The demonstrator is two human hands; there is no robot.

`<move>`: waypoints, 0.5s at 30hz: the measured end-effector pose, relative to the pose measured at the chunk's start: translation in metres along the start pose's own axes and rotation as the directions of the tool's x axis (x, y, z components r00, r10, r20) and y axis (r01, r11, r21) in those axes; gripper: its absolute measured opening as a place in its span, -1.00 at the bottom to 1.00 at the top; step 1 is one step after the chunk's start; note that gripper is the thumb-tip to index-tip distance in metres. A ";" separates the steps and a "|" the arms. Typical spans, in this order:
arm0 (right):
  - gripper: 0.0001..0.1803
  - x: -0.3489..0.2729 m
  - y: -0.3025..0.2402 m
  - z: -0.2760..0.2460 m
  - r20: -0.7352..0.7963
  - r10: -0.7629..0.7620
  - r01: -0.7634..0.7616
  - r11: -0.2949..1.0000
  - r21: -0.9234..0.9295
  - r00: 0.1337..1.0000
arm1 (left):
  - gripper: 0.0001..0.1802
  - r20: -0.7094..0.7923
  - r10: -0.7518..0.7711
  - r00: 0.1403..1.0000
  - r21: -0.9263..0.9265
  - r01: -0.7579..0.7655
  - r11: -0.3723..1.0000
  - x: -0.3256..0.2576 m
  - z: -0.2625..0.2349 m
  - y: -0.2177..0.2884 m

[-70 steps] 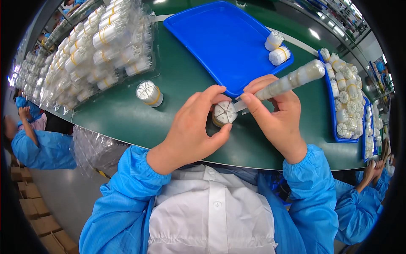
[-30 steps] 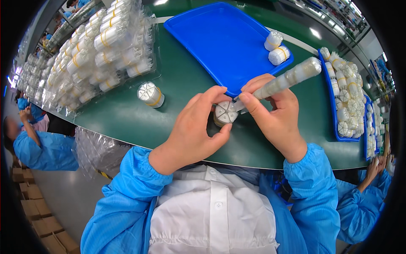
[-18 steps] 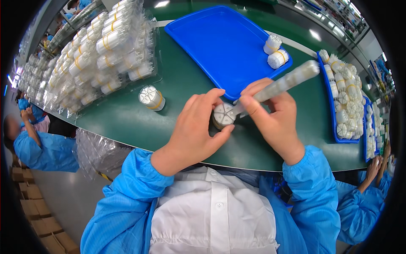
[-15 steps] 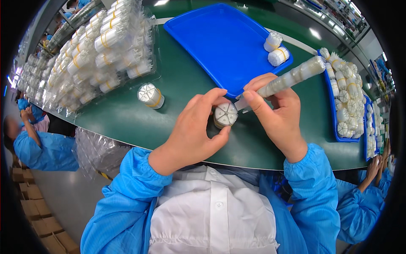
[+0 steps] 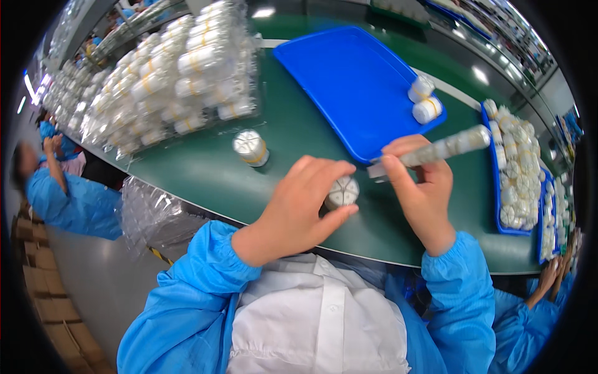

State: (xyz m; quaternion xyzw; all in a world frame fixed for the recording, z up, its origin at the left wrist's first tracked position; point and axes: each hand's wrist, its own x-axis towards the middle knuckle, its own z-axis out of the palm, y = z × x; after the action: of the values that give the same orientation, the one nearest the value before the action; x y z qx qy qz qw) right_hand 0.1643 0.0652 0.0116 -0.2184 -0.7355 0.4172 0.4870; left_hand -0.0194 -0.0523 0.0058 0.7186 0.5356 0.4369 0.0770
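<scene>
Left hand (image 5: 299, 212) is curling its fingers around a small white round container (image 5: 342, 192), pinning it just above the green table (image 5: 299, 134). Right hand (image 5: 423, 190) is pinching a long clear tube (image 5: 439, 149) that's angling up over the blue tray (image 5: 355, 87). Another white jar with a yellow band (image 5: 251, 148) is standing alone further back, then clear bags of white jars (image 5: 168, 75). Two white jars (image 5: 423, 100) are sitting on the tray, and a blue bin of white pieces (image 5: 514, 168) is sitting off right.
</scene>
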 end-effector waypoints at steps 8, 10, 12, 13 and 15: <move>-0.88 -0.001 -0.008 0.007 0.092 -0.078 0.097 0.970 -0.222 0.993 | -0.31 -0.220 -0.197 0.955 0.343 0.265 0.901 -0.045 -0.069 -0.014; -0.86 -0.002 -0.008 0.010 0.090 -0.056 0.075 0.972 -0.222 0.994 | -0.27 -0.282 -0.226 0.932 0.418 0.332 0.846 -0.042 -0.071 -0.022; -0.86 -0.003 -0.007 0.008 0.091 -0.032 0.054 0.970 -0.239 0.995 | -0.19 -0.290 -0.267 0.919 0.417 0.372 0.829 -0.038 -0.068 -0.027; -0.85 -0.003 -0.006 0.007 0.100 -0.016 0.039 0.971 -0.236 0.995 | -0.21 -0.328 -0.237 0.914 0.420 0.366 0.830 -0.033 -0.067 -0.027; -0.85 -0.004 -0.004 0.006 0.103 -0.019 0.044 0.969 -0.244 0.994 | -0.27 -0.338 -0.195 0.921 0.443 0.338 0.830 -0.030 -0.065 -0.031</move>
State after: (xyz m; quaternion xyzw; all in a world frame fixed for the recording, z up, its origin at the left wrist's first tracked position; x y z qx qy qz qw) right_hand 0.1607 0.0577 0.0120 -0.2441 -0.8085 0.3253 0.4254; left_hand -0.0891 -0.0880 0.0106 0.5626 0.7302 0.3673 -0.1243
